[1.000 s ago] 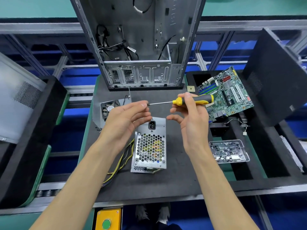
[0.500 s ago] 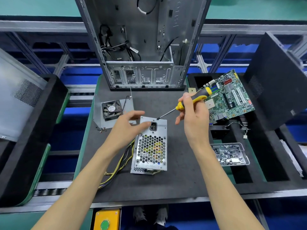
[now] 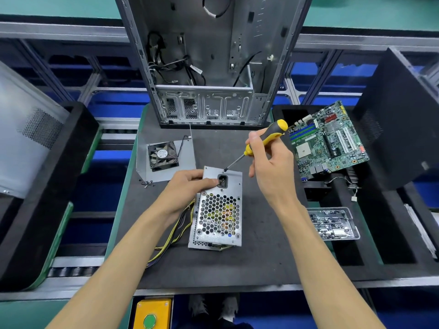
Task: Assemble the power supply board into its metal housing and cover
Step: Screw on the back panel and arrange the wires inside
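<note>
The silver power supply housing (image 3: 218,217) lies on the dark mat with its honeycomb grille up; the board shows through the holes. Yellow and black wires (image 3: 171,238) trail out at its left. My left hand (image 3: 187,188) grips the housing's far left corner, thumb beside the black power socket (image 3: 222,181). My right hand (image 3: 268,162) holds a yellow-and-black screwdriver (image 3: 263,141), tilted, with its tip on the housing's top edge just above the socket.
An open computer case (image 3: 213,62) stands upright at the back. A fan on a metal plate (image 3: 164,157) lies left, with loose screws (image 3: 147,184) beside it. A green motherboard (image 3: 327,141) and a clear tray of screws (image 3: 332,224) sit right. Black foam trays flank both sides.
My right hand lowered the screwdriver from level in the air to tip-down on the housing. My left hand dropped from the shaft tip onto the housing's corner.
</note>
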Tool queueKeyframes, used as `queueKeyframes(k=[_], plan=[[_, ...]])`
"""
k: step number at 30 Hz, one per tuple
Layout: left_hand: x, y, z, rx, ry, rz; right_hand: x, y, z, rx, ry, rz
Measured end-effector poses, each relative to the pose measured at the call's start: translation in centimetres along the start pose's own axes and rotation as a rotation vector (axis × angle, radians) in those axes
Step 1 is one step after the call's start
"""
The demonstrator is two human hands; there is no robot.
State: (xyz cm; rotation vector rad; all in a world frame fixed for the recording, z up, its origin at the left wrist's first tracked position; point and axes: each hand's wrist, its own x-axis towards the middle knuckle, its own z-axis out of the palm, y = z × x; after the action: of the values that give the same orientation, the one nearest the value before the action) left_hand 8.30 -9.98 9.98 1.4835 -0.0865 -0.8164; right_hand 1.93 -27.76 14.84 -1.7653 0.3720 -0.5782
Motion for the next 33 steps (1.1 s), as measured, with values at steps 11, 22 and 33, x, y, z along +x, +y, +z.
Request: queueKeyframes(k=[11, 22, 33], plan=[[0.3, -0.4, -0.3, -0.023, -0.016, -0.008, 0.2, 0.4, 0.5, -0.088, -0.045, -0.043], [0.1, -0.1, -0.1, -0.024, -0.008, 0.003, 0.5, 0.1, 2.0, 0.050, -0.254, -0.011], [0.1, -0.1, -0.1, -0.015, 0.004, 0.009, 0.8, 1.2, 0.9, 0.042, -0.369, -0.043]])
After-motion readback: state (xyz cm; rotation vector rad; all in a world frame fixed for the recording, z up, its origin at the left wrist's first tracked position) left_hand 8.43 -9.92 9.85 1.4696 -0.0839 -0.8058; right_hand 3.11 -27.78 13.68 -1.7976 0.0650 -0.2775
